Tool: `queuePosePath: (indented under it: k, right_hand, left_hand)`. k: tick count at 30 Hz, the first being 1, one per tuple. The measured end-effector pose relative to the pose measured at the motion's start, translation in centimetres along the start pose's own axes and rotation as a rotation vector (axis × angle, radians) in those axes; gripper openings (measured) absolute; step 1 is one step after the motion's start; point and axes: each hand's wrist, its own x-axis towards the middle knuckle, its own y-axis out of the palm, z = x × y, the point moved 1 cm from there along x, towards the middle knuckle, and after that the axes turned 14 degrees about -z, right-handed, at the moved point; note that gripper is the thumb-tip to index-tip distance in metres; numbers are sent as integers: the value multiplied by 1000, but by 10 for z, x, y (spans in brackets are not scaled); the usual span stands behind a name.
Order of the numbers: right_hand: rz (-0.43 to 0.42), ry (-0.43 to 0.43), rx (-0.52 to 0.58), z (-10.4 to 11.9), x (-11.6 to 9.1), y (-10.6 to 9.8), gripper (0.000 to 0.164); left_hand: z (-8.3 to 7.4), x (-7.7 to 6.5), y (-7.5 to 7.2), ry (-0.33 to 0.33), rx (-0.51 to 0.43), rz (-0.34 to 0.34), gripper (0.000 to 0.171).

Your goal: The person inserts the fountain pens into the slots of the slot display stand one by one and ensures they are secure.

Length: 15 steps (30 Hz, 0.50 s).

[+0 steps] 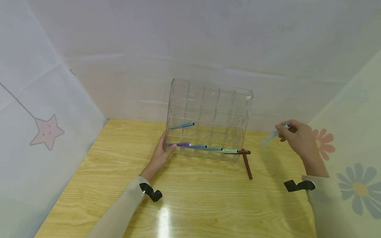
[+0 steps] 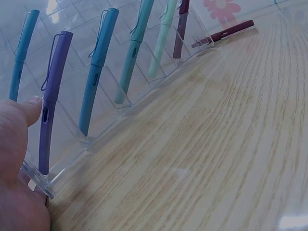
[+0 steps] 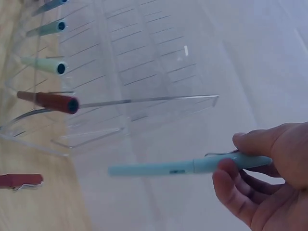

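Note:
A clear acrylic pen rack [image 1: 208, 114] with a grid of compartments stands tilted back on the table. My left hand [image 1: 158, 157] grips its lower left side, thumb in front beside the purple pen [image 2: 54, 101]. Along the bottom row sit that purple pen, a blue pen [image 2: 98, 72], a teal pen [image 2: 130, 62], a mint pen [image 2: 162, 38] and a dark red pen [image 3: 50, 102]. Another blue pen [image 1: 182, 125] rests one row higher at the left. Right of the rack, in the air, my right hand [image 1: 300, 138] pinches a light blue pen [image 3: 154, 169] near its clip end.
A second dark red pen [image 1: 247, 167] lies on the wooden table [image 1: 190, 198] by the rack's lower right corner. Pale cloth walls [image 1: 208, 39] close in the back and both sides, the back one near the rack.

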Motion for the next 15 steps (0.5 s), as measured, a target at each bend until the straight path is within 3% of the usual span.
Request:
queuePosePath:
  k: [8, 15]
  right_hand:
    - [-46, 34, 125, 22, -4, -20, 23]
    - [-100, 19, 226, 42, -6, -14, 24]
  left_hand:
    - [2, 0, 0, -3, -8, -2, 88]
    - [-2, -1, 0, 7, -9, 0, 87]
